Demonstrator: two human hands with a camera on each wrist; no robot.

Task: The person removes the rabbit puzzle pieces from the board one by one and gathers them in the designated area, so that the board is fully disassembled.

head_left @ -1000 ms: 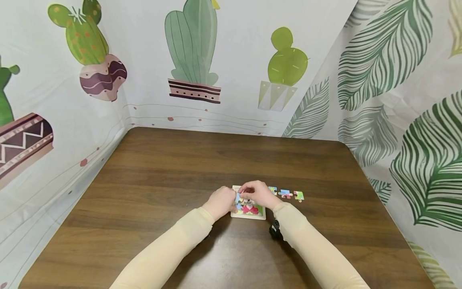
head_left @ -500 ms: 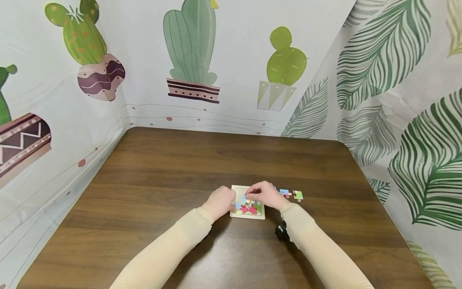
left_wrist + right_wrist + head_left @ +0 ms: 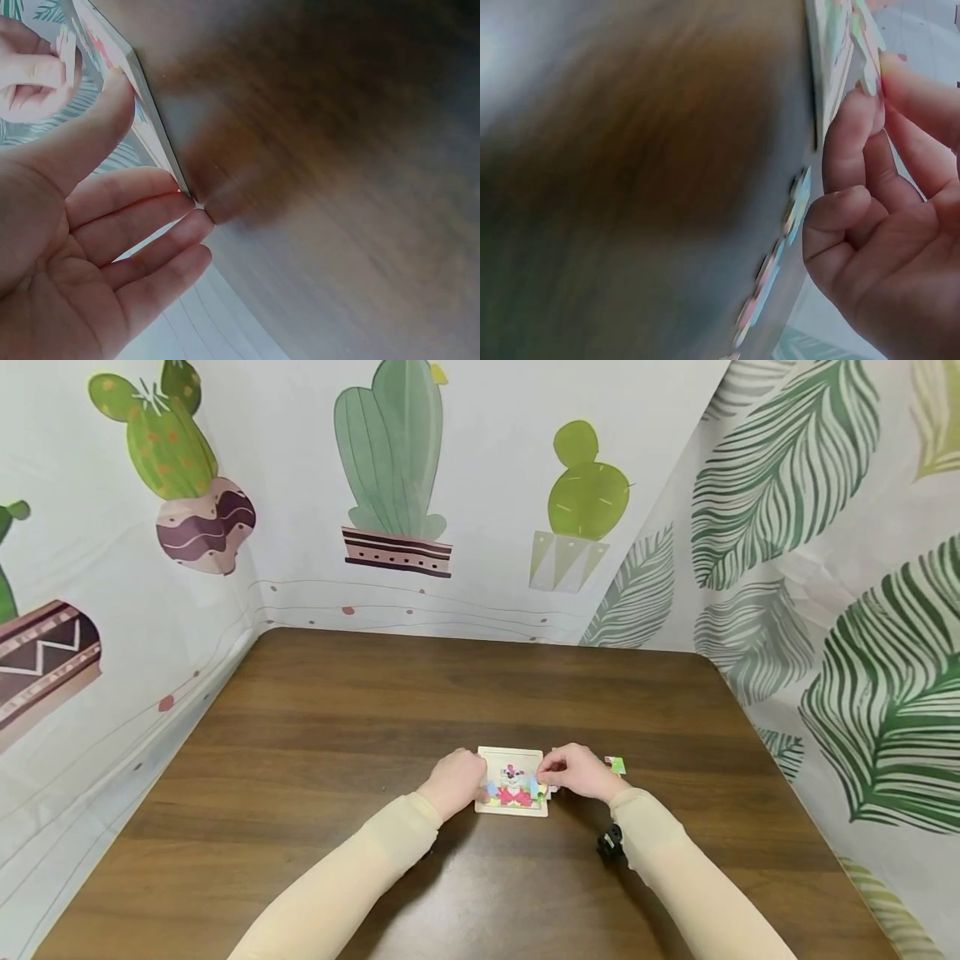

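Observation:
A small square jigsaw puzzle in a pale frame (image 3: 512, 751) lies on the brown table, with a rabbit-like figure and red shapes in its picture. My left hand (image 3: 455, 782) grips the frame's left side. In the left wrist view its thumb (image 3: 112, 105) lies on the puzzle's face while the fingers meet the edge. Between thumb and fingertips my right hand (image 3: 579, 773) pinches a blue and green puzzle piece (image 3: 535, 787), held tilted over the puzzle's right side. The right wrist view shows that puzzle piece (image 3: 865, 49) edge-on close to the frame.
A green loose piece (image 3: 616, 765) lies right of the right hand. More loose pieces (image 3: 762, 283) line up on the table in the right wrist view, mostly hidden by the hand in the head view. Patterned cloth (image 3: 300, 485) hangs behind the table (image 3: 375, 693).
The right hand has moved right, carrying the puzzle piece from the upper left of the puzzle to its right side. My left hand stays at the frame's left side.

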